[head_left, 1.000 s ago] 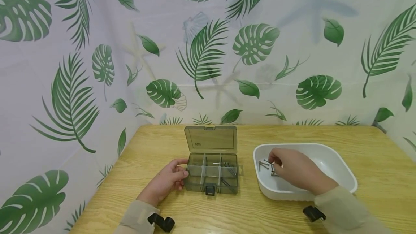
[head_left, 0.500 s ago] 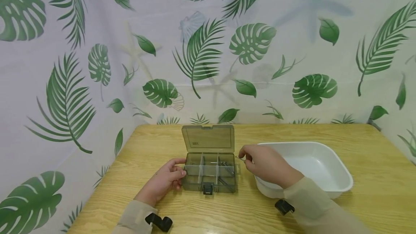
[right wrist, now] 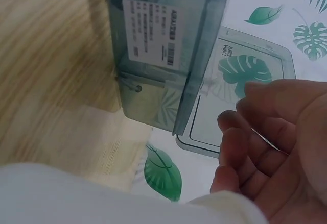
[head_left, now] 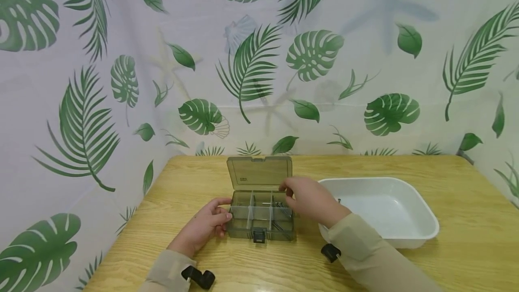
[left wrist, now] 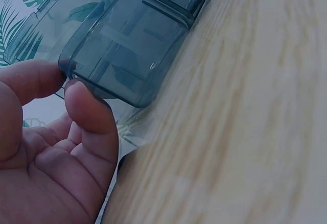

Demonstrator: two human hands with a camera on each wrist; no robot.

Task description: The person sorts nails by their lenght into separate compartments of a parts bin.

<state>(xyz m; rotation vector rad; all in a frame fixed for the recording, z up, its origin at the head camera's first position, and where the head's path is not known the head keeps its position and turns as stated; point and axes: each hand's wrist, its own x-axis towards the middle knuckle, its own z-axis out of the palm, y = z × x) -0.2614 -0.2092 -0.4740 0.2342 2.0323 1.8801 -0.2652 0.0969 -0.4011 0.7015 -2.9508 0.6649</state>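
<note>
A smoky clear compartment box (head_left: 259,224) stands on the table with its lid (head_left: 261,172) raised. My left hand (head_left: 208,224) pinches its left end between thumb and fingers, also seen close up in the left wrist view. Several dark screws (head_left: 279,226) lie in the right-hand compartments. Over the back right compartment is my right hand (head_left: 306,197), fingers loosely bent and thumb apart from the index finger. No screw shows in that hand; in the right wrist view its fingers (right wrist: 232,145) hang beside the lid. Through the box wall a screw head (right wrist: 137,88) is visible there.
A white tray (head_left: 405,238) stands right of the box. One screw (head_left: 339,200) shows inside near its left wall, where my right hand and forearm cover part of the tray. A leaf-print sheet (head_left: 251,80) hangs behind the wooden table (head_left: 243,269).
My right hand has left the tray with a screw, moved left and come over the box's back right compartment. The screw is out of sight now. The left hand keeps its hold.
</note>
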